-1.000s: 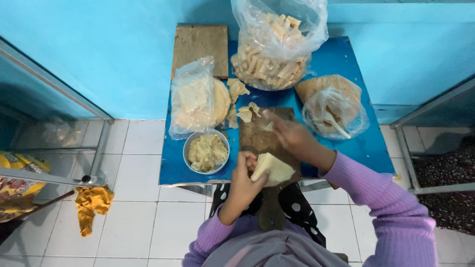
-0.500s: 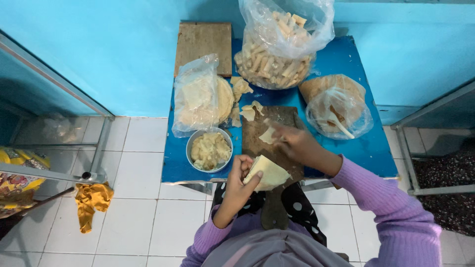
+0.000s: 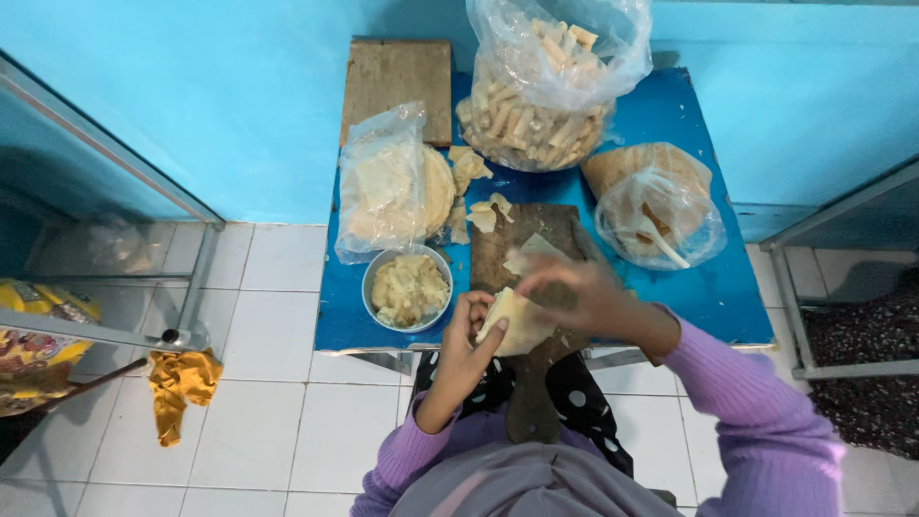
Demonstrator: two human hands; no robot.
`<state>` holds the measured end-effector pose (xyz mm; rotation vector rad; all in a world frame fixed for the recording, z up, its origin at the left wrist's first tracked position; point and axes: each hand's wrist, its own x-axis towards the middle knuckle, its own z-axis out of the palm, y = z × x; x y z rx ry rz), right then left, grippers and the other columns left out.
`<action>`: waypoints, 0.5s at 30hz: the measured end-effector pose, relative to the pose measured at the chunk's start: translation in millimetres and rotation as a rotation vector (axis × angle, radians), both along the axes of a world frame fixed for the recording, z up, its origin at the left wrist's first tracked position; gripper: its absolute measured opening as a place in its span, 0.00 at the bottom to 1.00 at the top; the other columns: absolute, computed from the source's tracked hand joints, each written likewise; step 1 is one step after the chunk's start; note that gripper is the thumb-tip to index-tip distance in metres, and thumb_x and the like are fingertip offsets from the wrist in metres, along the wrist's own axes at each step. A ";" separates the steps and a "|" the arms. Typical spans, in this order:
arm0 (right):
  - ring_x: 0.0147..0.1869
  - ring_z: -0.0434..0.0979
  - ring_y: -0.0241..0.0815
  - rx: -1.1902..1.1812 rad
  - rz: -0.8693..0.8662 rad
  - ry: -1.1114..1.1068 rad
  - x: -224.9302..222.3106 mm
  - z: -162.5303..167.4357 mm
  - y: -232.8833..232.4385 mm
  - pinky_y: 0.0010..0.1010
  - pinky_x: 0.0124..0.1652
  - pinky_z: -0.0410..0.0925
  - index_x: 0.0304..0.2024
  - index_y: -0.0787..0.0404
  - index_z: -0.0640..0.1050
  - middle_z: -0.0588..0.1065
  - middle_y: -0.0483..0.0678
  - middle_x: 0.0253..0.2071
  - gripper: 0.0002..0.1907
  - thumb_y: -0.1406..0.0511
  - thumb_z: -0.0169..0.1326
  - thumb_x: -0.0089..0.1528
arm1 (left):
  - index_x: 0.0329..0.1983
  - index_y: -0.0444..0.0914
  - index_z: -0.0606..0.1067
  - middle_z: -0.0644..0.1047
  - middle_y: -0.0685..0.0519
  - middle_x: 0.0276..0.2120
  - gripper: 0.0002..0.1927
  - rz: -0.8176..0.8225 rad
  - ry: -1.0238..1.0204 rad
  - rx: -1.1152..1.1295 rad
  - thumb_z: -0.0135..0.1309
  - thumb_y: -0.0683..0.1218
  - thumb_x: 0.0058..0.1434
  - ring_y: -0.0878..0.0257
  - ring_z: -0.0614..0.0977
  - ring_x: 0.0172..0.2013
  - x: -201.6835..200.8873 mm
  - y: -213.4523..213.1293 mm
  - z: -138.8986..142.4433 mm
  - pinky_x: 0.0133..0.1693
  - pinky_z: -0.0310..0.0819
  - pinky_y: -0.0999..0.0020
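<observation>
both hands (image 3: 466,337) (image 3: 574,295) in closed grip on pale wrapper (image 3: 517,321)

A pale cream pastry wrapper (image 3: 517,321), thin and soft, is folded into a rough wedge and held above the near end of a dark wooden cutting board (image 3: 522,258). The left hand (image 3: 469,335) grips its left edge from below, fingers curled up around it. The right hand (image 3: 574,292), blurred, lies over its upper right side, touching it. A second small piece of the same pale dough (image 3: 528,254) lies flat on the board just beyond the hands. Whether the folded wrapper holds filling cannot be told.
</observation>
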<state>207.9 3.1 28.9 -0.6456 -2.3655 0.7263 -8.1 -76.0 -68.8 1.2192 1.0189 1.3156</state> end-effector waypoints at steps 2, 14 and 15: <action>0.55 0.80 0.53 0.013 0.087 0.004 -4.0 0.5 -15.7 0.37 0.49 0.73 0.61 0.54 0.69 0.75 0.57 0.56 0.33 0.69 0.65 0.54 | 0.56 0.34 0.70 0.71 0.56 0.32 0.16 0.022 0.063 -0.020 0.58 0.38 0.66 0.73 0.68 0.31 -1.6 0.4 2.3 0.32 0.62 0.77; 0.45 0.86 0.40 -0.221 -0.210 0.106 -7.7 -27.0 -44.7 0.30 0.46 0.77 0.68 0.60 0.66 0.82 0.48 0.41 0.33 0.71 0.61 0.61 | 0.58 0.35 0.67 0.75 0.54 0.34 0.27 0.004 0.138 0.124 0.64 0.39 0.58 0.70 0.78 0.34 -2.5 -4.8 22.6 0.35 0.73 0.73; 0.45 0.86 0.39 -0.172 -0.239 0.111 -8.5 -28.9 -51.0 0.30 0.46 0.76 0.68 0.60 0.66 0.82 0.48 0.41 0.34 0.71 0.62 0.60 | 0.58 0.35 0.68 0.75 0.54 0.33 0.26 0.019 0.142 0.111 0.64 0.39 0.58 0.69 0.78 0.33 -0.9 -4.9 22.9 0.34 0.72 0.73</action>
